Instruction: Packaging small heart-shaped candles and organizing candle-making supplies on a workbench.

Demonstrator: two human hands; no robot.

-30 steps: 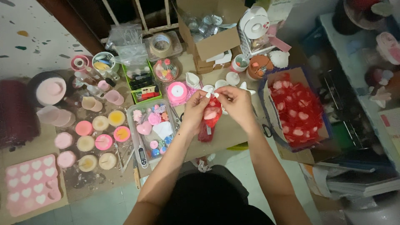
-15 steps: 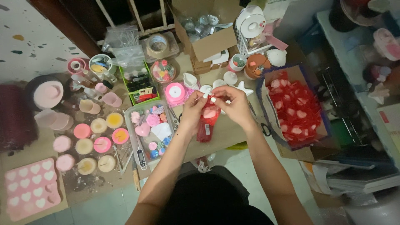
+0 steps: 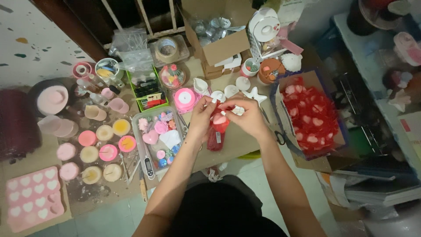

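Both my hands hold a small red mesh pouch [image 3: 218, 126] with a pink heart shape inside, above the brown table [image 3: 239, 142]. My left hand [image 3: 202, 117] pinches the pouch's top on its left side. My right hand [image 3: 246, 115] pinches the top from the right, fingers closed over it. The pouch hangs down between the two hands. A cardboard box [image 3: 287, 127] full of similar red pouches [image 3: 310, 119] with pink hearts sits just right of my right hand.
A clear tray [image 3: 138, 131] of small pink and blue shapes lies left of my hands, with a pink ribbon spool [image 3: 185, 97] behind it. Several round pink and cream candles [image 3: 100, 147] and a pink heart mould [image 3: 30, 201] lie far left. Boxes and white ceramic pieces [image 3: 237, 85] stand behind.
My hands have dropped slightly and drawn closer over the pouch's top. The pouch stays between them.
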